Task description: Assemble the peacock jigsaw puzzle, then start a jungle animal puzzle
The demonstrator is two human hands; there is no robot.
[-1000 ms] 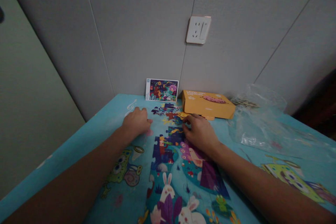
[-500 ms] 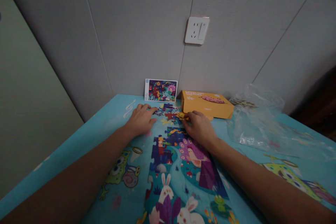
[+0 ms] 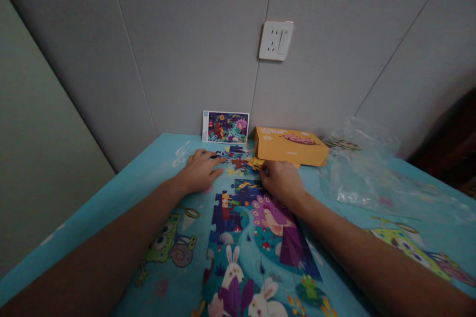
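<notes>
My left hand (image 3: 201, 170) lies over the near-left side of a heap of loose puzzle pieces (image 3: 236, 163), its fingers stretched out and apart, the tips touching pieces. On the heap's right side, my right hand (image 3: 281, 178) is closed, thumb and fingers pinched at a yellow puzzle piece (image 3: 255, 163); its fingertips are partly hidden. Nearer to me lies a partly assembled jigsaw puzzle (image 3: 245, 230) with white rabbits, a pink peacock and a blue stream. My right hand and forearm cover part of its right edge.
A picture card (image 3: 226, 127) leans upright against the wall behind the pieces. To its right sits a yellow box (image 3: 292, 147). A clear plastic bag (image 3: 366, 183) lies farther right, with more pieces (image 3: 342, 144) by it. The blue cartoon tablecloth (image 3: 122, 203) covers the table.
My right hand's fingers have curled in more tightly at the yellow piece. The left hand stays over the heap with its fingers slightly shifted. The whole view has moved a little.
</notes>
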